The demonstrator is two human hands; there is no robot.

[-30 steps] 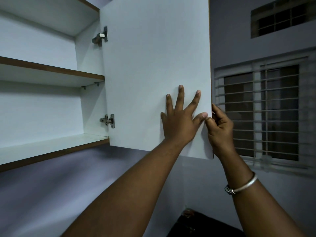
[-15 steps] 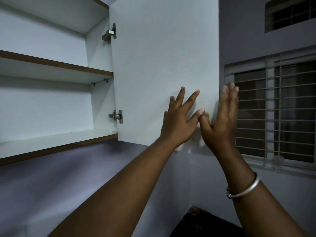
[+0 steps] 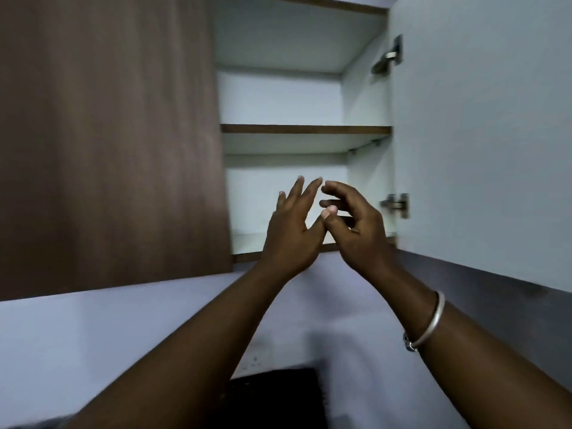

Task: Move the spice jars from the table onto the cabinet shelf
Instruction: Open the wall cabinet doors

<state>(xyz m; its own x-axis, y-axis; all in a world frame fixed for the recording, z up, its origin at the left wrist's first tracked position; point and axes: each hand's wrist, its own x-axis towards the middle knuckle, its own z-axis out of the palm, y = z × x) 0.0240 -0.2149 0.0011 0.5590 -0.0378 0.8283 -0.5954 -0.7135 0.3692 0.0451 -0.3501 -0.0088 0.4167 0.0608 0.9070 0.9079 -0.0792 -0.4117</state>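
This looks like a room in a home, likely a kitchen. A wall cabinet (image 3: 278, 97) hangs high up with white shelves (image 3: 305, 129) inside (one brown door (image 3: 108, 134) shut, one white door (image 3: 479, 134) open), above a plug socket (image 3: 253, 362) on the wall (image 3: 93, 335).

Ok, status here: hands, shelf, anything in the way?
Left hand open, right hand open, both empty. Cabinet shelf exposed, no jars in view. Left door shut.

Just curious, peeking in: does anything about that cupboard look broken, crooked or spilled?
Nothing stands out. The open door hangs straight, the middle shelf sits level, no spill or damage shows. The left hand and right hand hold nothing.
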